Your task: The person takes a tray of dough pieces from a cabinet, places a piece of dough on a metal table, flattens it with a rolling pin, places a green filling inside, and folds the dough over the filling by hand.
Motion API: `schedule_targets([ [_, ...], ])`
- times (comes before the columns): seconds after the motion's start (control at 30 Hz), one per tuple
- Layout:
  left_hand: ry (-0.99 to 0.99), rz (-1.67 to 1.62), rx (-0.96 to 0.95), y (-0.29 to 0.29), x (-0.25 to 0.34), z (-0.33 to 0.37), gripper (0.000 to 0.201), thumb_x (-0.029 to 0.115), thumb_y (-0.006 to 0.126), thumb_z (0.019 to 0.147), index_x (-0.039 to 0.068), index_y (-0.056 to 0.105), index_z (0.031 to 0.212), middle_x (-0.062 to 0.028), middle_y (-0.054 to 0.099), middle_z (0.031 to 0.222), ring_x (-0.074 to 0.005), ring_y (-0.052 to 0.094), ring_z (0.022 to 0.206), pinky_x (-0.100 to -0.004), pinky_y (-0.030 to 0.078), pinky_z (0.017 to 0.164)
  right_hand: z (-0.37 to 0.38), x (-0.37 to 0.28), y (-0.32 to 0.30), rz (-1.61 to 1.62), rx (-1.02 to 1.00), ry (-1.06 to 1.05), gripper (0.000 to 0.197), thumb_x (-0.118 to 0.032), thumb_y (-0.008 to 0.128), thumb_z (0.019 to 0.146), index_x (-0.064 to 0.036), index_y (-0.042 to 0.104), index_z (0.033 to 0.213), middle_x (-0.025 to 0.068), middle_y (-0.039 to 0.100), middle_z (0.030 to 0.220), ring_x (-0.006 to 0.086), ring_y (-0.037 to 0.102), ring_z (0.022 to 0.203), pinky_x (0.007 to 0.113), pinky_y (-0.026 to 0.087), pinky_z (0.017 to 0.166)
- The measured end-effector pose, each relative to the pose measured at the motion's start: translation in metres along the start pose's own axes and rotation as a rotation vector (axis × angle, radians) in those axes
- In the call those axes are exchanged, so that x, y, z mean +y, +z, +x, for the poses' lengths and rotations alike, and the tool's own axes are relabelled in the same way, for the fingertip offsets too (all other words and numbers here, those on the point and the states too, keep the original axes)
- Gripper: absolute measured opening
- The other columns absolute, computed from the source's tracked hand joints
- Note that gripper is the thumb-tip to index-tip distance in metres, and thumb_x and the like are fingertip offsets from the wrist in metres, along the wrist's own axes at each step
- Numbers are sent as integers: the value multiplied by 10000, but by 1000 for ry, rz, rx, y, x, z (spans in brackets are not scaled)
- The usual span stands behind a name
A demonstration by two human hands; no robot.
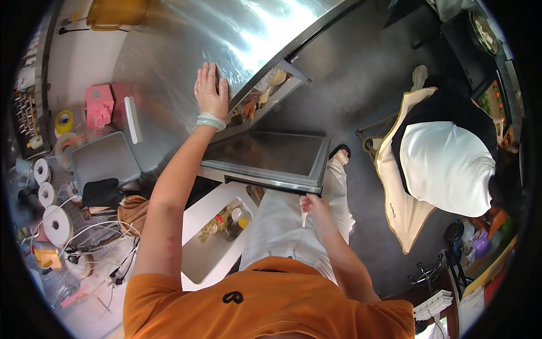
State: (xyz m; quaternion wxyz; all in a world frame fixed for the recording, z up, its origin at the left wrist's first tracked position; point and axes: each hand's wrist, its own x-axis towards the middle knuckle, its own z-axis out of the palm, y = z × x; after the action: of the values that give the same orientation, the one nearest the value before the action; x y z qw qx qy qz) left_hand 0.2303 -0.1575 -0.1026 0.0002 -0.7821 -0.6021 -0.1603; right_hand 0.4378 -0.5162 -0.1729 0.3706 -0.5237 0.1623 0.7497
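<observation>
My left hand [212,95] lies flat with its fingers stretched out on the stainless steel counter top [169,62]. A bracelet circles that wrist. Under the counter a refrigerator door [268,155] stands swung out toward me, with a pale gasket round its dark inner panel. My right hand [316,207] is closed round the outer edge of this door, low in front of my legs; its fingers are partly hidden. Behind the door, bagged food [265,93] shows in the open compartment, though I cannot tell its kind.
To the right, another person [446,166] in a white cap and cream apron bends over. A white bin [197,260] with bottles stands left of my legs. A pink box [99,106], grey tray [106,158], tape rolls [57,226] and tangled cables lie farther left.
</observation>
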Motion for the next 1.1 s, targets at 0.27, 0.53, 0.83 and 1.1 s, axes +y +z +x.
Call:
schedule_targets([
  [0.27, 16, -25, 2, 3, 1, -2, 493, 316, 454, 948, 81, 439, 1381, -166, 367, 1467, -347, 297, 1375, -463, 204, 1114, -23, 42, -48, -232, -78, 457, 215, -236, 683, 861, -37, 601, 855, 49, 595, 754, 135, 569, 664, 255, 461, 576],
  [0.53, 80, -87, 39, 9, -10, -3, 462, 278, 487, 938, 61, 483, 1346, -186, 408, 1437, -366, 340, 1349, -454, 240, 1100, -26, 52, -52, -410, -87, 602, 237, -223, 694, 846, -24, 570, 886, 50, 552, 692, 135, 529, 568, 244, 433, 491],
  [0.83, 778, -257, -254, 10, 55, -74, 458, 7, 616, 711, 25, 606, 1168, -173, 549, 1254, -312, 556, 1102, -398, 440, 925, -16, 70, -62, 5, -231, 695, 97, -109, 521, 939, -15, 523, 964, 105, 586, 732, 145, 549, 567, 249, 445, 489],
  [1.1, 528, -211, -553, 119, 32, -84, 402, 92, 628, 807, 3, 551, 1190, -163, 536, 1237, -359, 515, 1117, -419, 423, 953, -25, 62, -59, 97, -197, 747, 139, -38, 517, 910, 39, 526, 1026, 131, 602, 713, 154, 543, 512, 263, 448, 449],
])
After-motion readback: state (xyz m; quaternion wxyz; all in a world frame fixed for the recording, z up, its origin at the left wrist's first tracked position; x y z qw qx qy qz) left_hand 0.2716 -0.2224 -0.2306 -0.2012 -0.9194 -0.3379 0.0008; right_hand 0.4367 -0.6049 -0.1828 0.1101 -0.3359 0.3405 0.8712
